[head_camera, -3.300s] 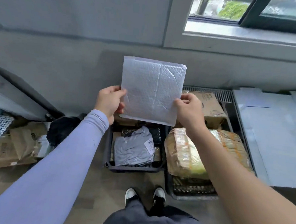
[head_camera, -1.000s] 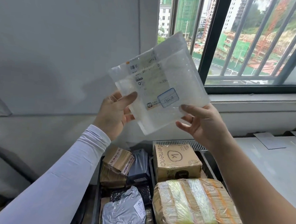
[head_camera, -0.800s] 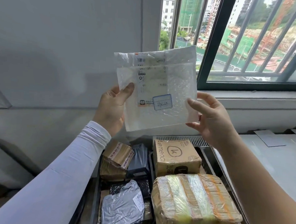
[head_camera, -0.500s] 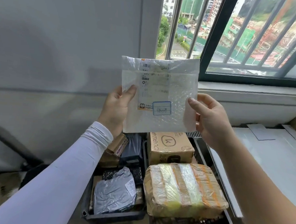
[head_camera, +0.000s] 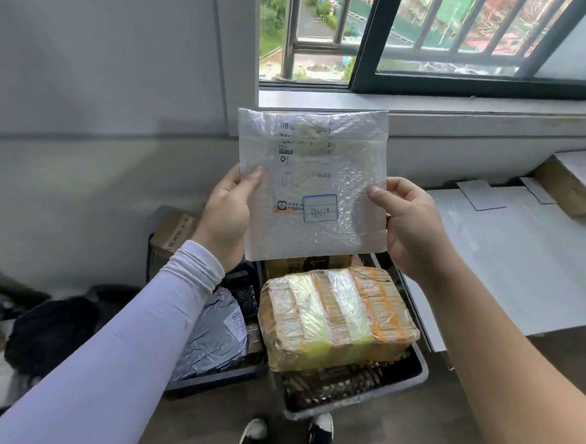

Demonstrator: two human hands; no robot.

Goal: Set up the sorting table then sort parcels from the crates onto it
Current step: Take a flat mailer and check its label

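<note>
— What is held up in front of the window?
— A flat white bubble-wrap mailer (head_camera: 312,185), upright, its printed shipping label facing the camera. The left hand (head_camera: 226,217) pinches its left edge, thumb on the front; the right hand (head_camera: 409,225) grips the right edge the same way, thumb on the front.
— And below it?
— Two dark plastic crates (head_camera: 360,394) side by side on the floor. In the right one a big tape-wrapped brown cardboard parcel (head_camera: 337,313) lies on top. In the left one there is a grey plastic mailing bag (head_camera: 216,333), partly hidden by the sleeved left arm.
— The table?
— A white flat sorting table (head_camera: 509,255) stands just right of the crates. At its far end sits what may be a brown box with paper on it, though that corner is blurred.
</note>
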